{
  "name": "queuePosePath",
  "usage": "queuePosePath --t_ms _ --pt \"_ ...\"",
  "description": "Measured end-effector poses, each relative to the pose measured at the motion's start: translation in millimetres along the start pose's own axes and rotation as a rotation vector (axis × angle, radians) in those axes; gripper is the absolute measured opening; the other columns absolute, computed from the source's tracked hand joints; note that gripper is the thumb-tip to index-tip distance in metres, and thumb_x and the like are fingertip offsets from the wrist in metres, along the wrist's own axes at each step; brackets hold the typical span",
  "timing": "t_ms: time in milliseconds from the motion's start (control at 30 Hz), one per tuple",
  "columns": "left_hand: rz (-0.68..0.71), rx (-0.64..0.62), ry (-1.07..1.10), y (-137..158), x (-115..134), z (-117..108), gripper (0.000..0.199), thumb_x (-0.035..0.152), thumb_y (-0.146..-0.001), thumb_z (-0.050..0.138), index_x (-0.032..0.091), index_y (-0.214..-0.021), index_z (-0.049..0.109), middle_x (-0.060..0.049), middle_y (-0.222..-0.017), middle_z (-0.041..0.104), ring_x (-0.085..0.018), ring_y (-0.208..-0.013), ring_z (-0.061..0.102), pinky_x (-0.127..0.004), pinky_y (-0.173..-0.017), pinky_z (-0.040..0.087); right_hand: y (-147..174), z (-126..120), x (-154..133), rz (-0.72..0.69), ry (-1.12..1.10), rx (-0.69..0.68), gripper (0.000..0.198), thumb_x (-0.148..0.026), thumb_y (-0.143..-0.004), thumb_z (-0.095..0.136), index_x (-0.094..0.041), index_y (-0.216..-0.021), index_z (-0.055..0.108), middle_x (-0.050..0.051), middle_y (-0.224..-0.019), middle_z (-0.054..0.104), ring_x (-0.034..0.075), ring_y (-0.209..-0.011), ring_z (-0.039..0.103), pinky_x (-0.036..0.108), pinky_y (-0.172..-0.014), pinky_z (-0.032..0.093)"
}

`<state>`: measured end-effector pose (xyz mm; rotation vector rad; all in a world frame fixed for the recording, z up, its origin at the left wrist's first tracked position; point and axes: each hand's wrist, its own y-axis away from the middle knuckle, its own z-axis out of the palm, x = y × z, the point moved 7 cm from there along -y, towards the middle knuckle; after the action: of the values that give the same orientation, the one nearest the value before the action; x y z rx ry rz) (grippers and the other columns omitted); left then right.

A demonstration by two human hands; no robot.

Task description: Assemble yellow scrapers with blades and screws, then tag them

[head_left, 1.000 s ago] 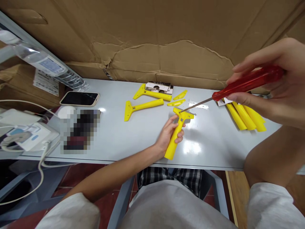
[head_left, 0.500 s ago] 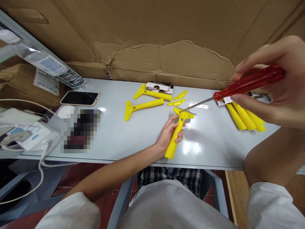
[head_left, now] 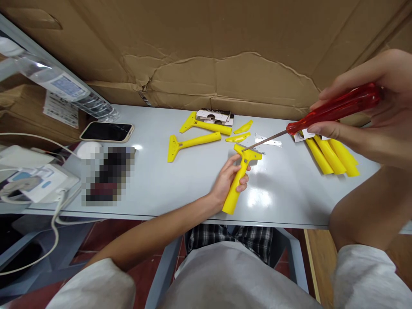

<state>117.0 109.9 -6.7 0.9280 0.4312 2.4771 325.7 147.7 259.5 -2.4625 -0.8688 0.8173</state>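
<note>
My left hand [head_left: 225,182] is wrapped round the handle of a yellow scraper [head_left: 234,194], whose wide head points away from me. My right hand [head_left: 370,111] grips the red clear handle of a screwdriver [head_left: 337,108]. The screwdriver's tip meets the left part of the scraper head; the screw under it is too small to make out. Just beyond lie two loose yellow blade covers [head_left: 238,137] and a thin clear packet [head_left: 268,140]. Tiny dark screws [head_left: 263,153] rest beside the scraper head.
Two more yellow scrapers [head_left: 195,144] lie left of centre, near some printed cards [head_left: 216,116]. Several yellow handles [head_left: 322,159] are at the right. A phone [head_left: 107,131], a water bottle [head_left: 69,88] and a power strip [head_left: 48,182] with cables stand left. Cardboard [head_left: 206,81] walls the back.
The screwdriver's handle has turned slightly in my right hand, and the fingers have shifted a little left. The scraper and my left hand stay in place.
</note>
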Motion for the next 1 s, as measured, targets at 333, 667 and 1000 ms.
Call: queuePosePath --t_ms 333,667,1000 --pt "0.021 -0.035 -0.034 -1.7 -0.5 -1.6 0.055 0.022 -0.084 0.074 0.028 -0.132 0.048 -0.002 -0.095 0.071 -0.010 -0.052 0.054 -0.016 -0.040 0.029 -4.8 7.9 -23.9 -0.118 0.157 -0.072 0.034 -0.046 -0.094 0.088 -0.020 -0.108 0.072 -0.008 -0.098 0.074 -0.002 -0.082 0.068 0.016 -0.068 0.048" --pt "0.020 -0.035 -0.026 -1.1 0.8 0.8 0.055 0.022 -0.086 0.073 0.028 -0.134 0.048 -0.002 -0.094 0.072 -0.009 -0.050 0.053 -0.016 -0.040 0.028 -2.1 12.2 -25.1 -0.069 0.084 -0.141 0.028 -0.041 -0.099 0.081 -0.031 -0.122 0.071 -0.001 -0.116 0.073 0.010 -0.096 0.076 0.026 -0.074 0.062" --pt "0.000 -0.024 -0.024 -0.3 -2.3 -1.4 0.053 0.021 -0.084 0.074 0.028 -0.131 0.051 -0.002 -0.096 0.071 -0.010 -0.051 0.054 -0.016 -0.040 0.029 -2.2 7.8 -12.4 -0.007 0.161 -0.105 0.046 -0.059 -0.094 0.086 -0.024 -0.115 0.065 0.001 -0.108 0.073 0.009 -0.097 0.075 0.026 -0.070 0.054"
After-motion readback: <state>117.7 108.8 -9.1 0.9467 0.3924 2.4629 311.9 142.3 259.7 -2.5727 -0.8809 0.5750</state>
